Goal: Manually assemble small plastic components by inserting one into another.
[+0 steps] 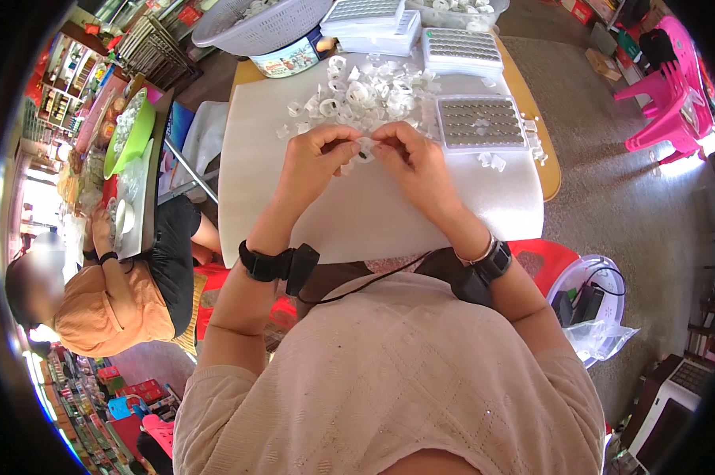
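Over the middle of the white-covered table, both my hands meet at a small white, translucent plastic piece with a dark spot on it. My left hand pinches it from the left between thumb and fingertips. From the other side, my right hand pinches it too. The fingers partly cover the piece, so its exact kind is unclear. Just beyond them lies a loose heap of similar white plastic pieces. Right of the heap rests a clear plastic tray with rows of small dark parts and a few white scraps on top.
Filled trays and more stacked trays stand at the back, beside a grey basket on a tub. At left a person sits by a green bowl. A pink chair and white bucket are right.
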{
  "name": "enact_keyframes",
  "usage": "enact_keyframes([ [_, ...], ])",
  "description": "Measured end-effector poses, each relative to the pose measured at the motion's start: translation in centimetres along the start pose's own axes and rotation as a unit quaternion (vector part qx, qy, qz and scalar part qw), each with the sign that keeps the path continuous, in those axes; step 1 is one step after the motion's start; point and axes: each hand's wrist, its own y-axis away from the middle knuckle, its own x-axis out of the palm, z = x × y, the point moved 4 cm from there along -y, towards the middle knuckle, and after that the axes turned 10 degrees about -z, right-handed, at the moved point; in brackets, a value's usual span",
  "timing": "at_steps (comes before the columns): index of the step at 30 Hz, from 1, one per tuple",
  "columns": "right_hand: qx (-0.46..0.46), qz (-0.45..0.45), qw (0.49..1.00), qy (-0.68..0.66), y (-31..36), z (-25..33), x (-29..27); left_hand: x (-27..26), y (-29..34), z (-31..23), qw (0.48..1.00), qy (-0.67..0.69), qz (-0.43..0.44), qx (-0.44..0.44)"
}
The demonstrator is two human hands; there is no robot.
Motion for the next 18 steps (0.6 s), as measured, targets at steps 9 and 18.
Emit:
enact_keyframes([
  [9, 0.196, 0.003, 0.975, -0.105, -0.2, -1.3, -0.5, 1.9, 0.5, 1.7, 0.975, 0.201, 0.084, -0.051],
  [18, 0.164, -0.037, 0.982, -0.091, -0.3, -0.3, -1.2, 2.1, -0.5, 3.6, 0.897, 0.425, 0.1, -0.069],
])
